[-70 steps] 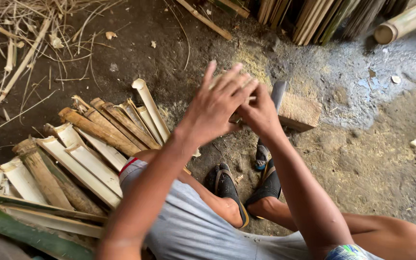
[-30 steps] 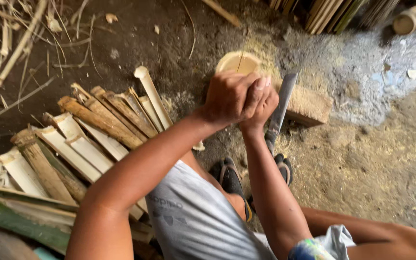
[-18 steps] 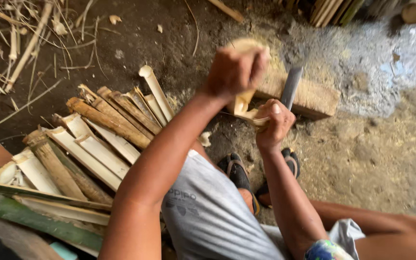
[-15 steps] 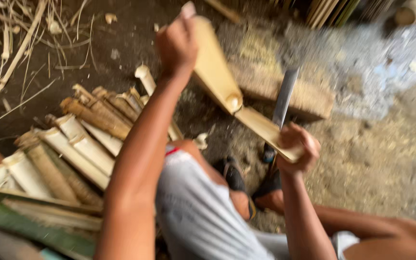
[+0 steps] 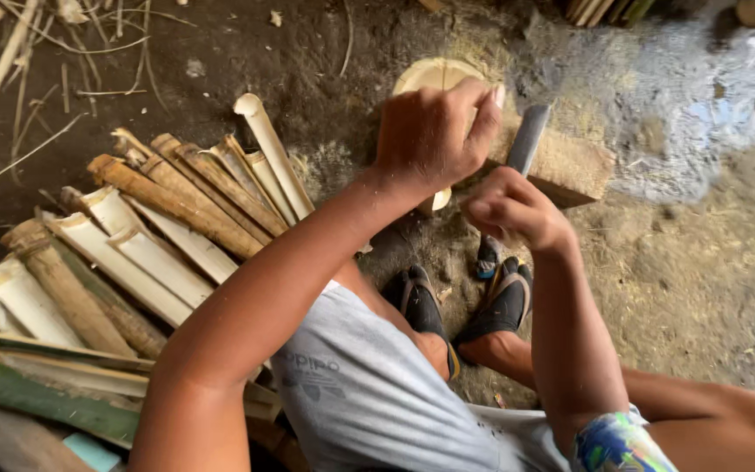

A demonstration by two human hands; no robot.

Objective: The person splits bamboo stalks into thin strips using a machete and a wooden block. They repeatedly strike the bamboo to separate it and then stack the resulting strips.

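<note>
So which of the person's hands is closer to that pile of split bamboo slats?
The left. The left hand grips a pale bamboo piece just right of the pile of split bamboo slats. The right hand sits further right, by the blade at the wooden block.

A pale cream cut face is shown by the bamboo piece (image 5: 434,79) at the upper middle of the frame. At the left, the split bamboo slats (image 5: 150,236) are seen in whitish cream on their inner sides and brown to tan on their outer skins, while a dark green strip (image 5: 37,398) is shown at the lower left. The blade (image 5: 528,138) at the upper right is dull grey, and the wooden block (image 5: 570,166) under it is sandy brown. Light grey shorts (image 5: 377,393) and black sandals (image 5: 417,301) are seen at the lower middle. A blue, green and white patterned cloth (image 5: 618,441) is seen at the bottom right. The ground (image 5: 701,262) is dark brown, greyer at the upper right.
</note>
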